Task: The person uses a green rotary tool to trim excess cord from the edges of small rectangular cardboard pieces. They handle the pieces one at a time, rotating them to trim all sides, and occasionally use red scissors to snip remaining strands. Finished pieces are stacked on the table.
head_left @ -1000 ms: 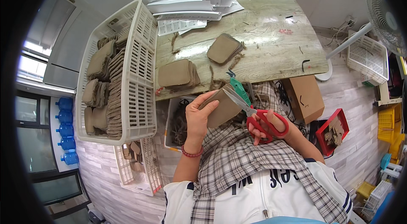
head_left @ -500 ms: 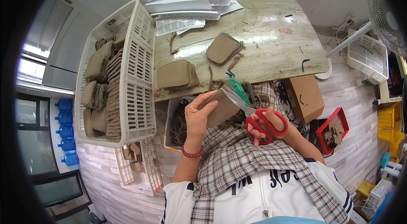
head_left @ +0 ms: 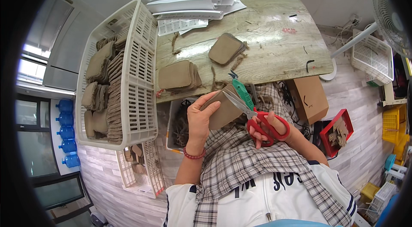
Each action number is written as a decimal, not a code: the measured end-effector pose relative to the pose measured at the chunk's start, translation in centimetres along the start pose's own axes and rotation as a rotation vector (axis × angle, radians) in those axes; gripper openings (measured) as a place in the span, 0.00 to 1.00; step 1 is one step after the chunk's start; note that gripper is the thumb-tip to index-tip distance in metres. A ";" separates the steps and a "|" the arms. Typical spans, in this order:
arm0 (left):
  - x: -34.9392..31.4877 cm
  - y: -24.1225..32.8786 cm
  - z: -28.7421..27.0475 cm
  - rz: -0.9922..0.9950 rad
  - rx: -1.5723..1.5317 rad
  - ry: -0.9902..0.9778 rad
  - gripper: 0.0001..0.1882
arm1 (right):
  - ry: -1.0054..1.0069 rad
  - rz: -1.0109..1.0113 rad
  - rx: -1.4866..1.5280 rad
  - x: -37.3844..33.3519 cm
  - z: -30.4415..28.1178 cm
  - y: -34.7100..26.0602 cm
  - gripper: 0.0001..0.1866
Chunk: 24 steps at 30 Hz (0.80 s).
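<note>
My left hand (head_left: pixel 201 113) pinches a brown rounded-corner fabric piece (head_left: pixel 226 111) between thumb and fingers, just off the table's near edge. My right hand (head_left: pixel 262 129) is closed around the red handles of a pair of scissors (head_left: pixel 271 131). Their metal blades lie along the upper right edge of the piece, tips close to its top corner. Behind the blades, at the table edge, is a green-handled tool (head_left: pixel 244 94) with a dark forked tip. Two stacks of similar pieces sit on the table: a nearer left stack (head_left: pixel 178 76) and a farther stack (head_left: pixel 226 49).
A white plastic crate (head_left: pixel 141 81) full of brown pieces stands left of the wooden table (head_left: pixel 274 33). Papers (head_left: pixel 189 6) lie at the back. Below are a bin of scraps (head_left: pixel 175 134), a cardboard box (head_left: pixel 309 100) and a red box (head_left: pixel 349 124). A fan (head_left: pixel 388 21) stands right.
The scissors and my right hand have shifted slightly to the left, along the edge of the fabric piece. My left hand stays in place with its hold unchanged.
</note>
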<state>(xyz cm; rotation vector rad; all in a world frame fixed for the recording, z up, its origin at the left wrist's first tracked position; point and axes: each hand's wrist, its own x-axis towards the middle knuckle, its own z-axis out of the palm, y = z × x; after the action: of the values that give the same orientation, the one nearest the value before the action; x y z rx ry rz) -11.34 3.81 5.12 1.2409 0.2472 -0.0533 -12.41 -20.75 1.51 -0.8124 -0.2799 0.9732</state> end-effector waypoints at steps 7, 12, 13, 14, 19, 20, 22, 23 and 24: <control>-0.1 0.1 0.1 0.013 0.020 -0.007 0.15 | 0.000 0.011 0.021 0.1 0.3 -0.3 0.45; -0.1 -0.1 0.0 0.025 0.035 -0.008 0.15 | 0.002 0.022 0.016 -0.1 0.2 -0.2 0.46; -0.1 0.0 0.0 0.024 0.036 -0.008 0.15 | 0.000 0.025 0.024 -0.1 0.2 -0.2 0.46; -0.1 0.0 0.0 0.023 0.036 -0.009 0.15 | -0.002 0.028 0.032 -0.1 0.2 -0.2 0.46; 0.0 0.0 0.1 0.003 0.017 -0.019 0.15 | -0.015 0.028 0.072 0.0 0.1 -0.2 0.46; 0.0 0.0 0.1 -0.007 0.009 -0.023 0.15 | -0.017 0.020 0.079 0.0 0.1 -0.1 0.46; -0.1 -0.2 0.0 -0.029 0.042 -0.035 0.15 | -0.016 0.010 0.083 0.2 0.0 -0.1 0.46; -0.2 -0.3 0.1 -0.041 0.058 -0.042 0.15 | -0.012 0.007 0.081 0.3 0.0 -0.1 0.46; -0.2 -0.4 0.1 -0.045 0.035 -0.043 0.15 | -0.005 0.003 0.078 0.3 0.0 -0.1 0.45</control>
<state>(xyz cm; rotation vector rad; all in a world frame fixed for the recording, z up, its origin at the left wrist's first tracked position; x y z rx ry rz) -11.58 3.55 4.81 1.2678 0.2382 -0.1234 -12.16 -20.53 1.52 -0.7399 -0.2435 0.9828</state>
